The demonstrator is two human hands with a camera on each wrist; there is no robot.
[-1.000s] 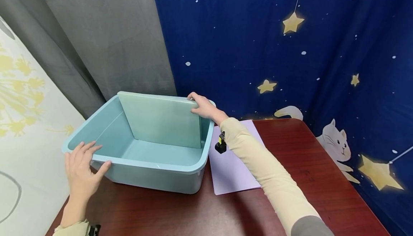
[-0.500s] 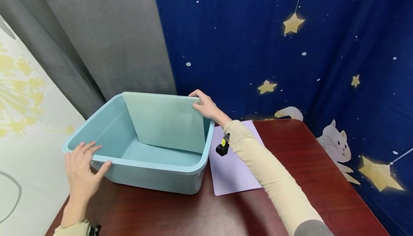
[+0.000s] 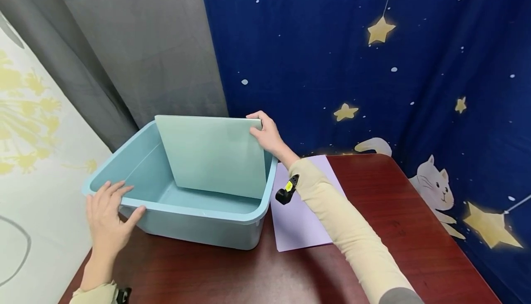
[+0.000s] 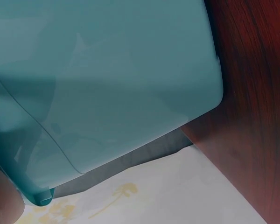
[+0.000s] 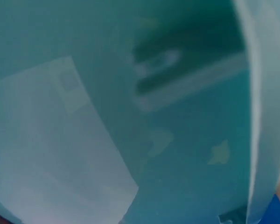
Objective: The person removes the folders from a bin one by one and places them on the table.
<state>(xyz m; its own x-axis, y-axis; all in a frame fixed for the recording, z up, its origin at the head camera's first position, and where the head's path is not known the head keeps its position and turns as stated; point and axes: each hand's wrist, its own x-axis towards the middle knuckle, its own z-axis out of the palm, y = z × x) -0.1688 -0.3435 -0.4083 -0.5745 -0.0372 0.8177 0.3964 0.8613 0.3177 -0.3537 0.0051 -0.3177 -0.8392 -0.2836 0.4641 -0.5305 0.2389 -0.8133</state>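
Observation:
A pale green folder-like panel (image 3: 211, 156) stands steeply tilted inside a light blue plastic tub (image 3: 195, 212), its top edge above the rim. At the panel's upper right corner, my right hand (image 3: 267, 135) pinches it between thumb and fingers. My left hand (image 3: 107, 218) rests on the tub's near left corner, fingers spread over the rim and thumb along the front. The left wrist view is filled mostly by the tub's outer wall (image 4: 130, 84). In the right wrist view the tub's glossy side wall (image 5: 186, 172) shows blurred reflections; only a sliver of hand appears at the edge.
A lavender sheet or folder (image 3: 300, 221) lies on the dark red wooden table (image 3: 394, 221), right of the tub and partly under my right forearm. Behind the table hang a grey curtain (image 3: 153, 41) and a blue star-patterned curtain (image 3: 298, 41).
My right hand has shifted slightly right and up, and the green panel has moved a little rightward with it. The left hand stays on the tub's corner.

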